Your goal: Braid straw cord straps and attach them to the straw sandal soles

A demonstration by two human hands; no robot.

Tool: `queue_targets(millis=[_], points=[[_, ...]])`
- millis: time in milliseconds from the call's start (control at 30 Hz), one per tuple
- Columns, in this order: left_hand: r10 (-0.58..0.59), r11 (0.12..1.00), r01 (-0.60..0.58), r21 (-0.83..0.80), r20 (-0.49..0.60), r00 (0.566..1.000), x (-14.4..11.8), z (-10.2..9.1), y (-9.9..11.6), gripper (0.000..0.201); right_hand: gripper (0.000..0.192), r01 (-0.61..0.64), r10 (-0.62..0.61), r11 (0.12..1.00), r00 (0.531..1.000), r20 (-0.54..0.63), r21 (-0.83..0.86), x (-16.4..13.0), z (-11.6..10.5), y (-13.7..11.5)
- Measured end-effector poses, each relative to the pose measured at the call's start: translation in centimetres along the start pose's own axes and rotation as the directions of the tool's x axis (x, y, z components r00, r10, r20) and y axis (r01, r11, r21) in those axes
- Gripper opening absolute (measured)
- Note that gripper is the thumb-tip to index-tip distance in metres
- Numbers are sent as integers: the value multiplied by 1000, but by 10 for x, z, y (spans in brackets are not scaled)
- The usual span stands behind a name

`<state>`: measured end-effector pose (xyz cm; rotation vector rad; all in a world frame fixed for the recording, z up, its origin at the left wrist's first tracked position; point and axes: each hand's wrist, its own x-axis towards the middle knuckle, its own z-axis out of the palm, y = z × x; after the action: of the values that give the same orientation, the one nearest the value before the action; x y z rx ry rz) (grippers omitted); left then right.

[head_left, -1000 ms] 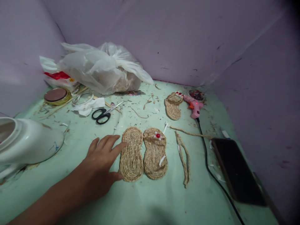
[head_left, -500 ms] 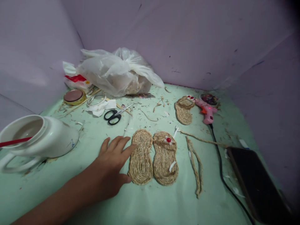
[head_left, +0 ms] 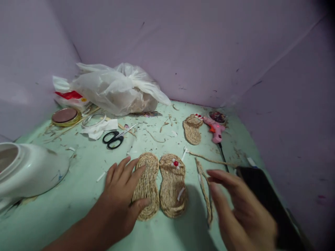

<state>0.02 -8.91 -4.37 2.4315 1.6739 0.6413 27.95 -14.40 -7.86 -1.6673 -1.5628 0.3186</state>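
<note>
Two small woven jute sandal soles lie side by side on the green surface. My left hand [head_left: 123, 198] rests on the plain left sole [head_left: 148, 181], fingers spread over its top and thumb at its lower edge. The right sole [head_left: 172, 184] carries a red bead and white strips. My right hand [head_left: 238, 209] hovers low at the right with loosely curled fingers, holding nothing, just over a braided jute strap [head_left: 203, 181]. A third sole [head_left: 192, 129] lies farther back beside a pink glue gun [head_left: 214, 126].
Black scissors [head_left: 113, 137], crumpled tissue [head_left: 98, 126], a round tin [head_left: 64, 116] and a plastic bag [head_left: 117, 89] sit at the back left. A white jug [head_left: 28, 169] lies at the left. A dark phone [head_left: 264, 198] and the gun's black cord [head_left: 222, 155] lie at the right. Purple walls enclose the corner.
My right hand has come into view at the lower right. My left hand has slid further onto the plain sole. The camera swung right and back left.
</note>
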Motion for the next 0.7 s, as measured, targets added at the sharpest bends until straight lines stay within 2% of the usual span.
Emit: queue_targets(millis=[100,200,433,600,700], points=[[-7,1000,7,23,-7,1000,-4,3,5,56,21,-58,49,997,985,164,47,56,15,-48],[-6,998,6,55,12,1000,-4,3,6,62,17,-54,38,995,982,183,85,69,20,-69],[-13,995,4,99,93,996,-3,1,6,64,16,-100,89,991,989,117,86,63,14,-67],[-73,995,76,-65,43,996,2,-11,3,44,17,-103,100,991,994,38,81,68,9,-66],[-214,957,208,-202,-12,977,6,-20,3,39,18,-100,99,992,995,11,74,68,7,-65]])
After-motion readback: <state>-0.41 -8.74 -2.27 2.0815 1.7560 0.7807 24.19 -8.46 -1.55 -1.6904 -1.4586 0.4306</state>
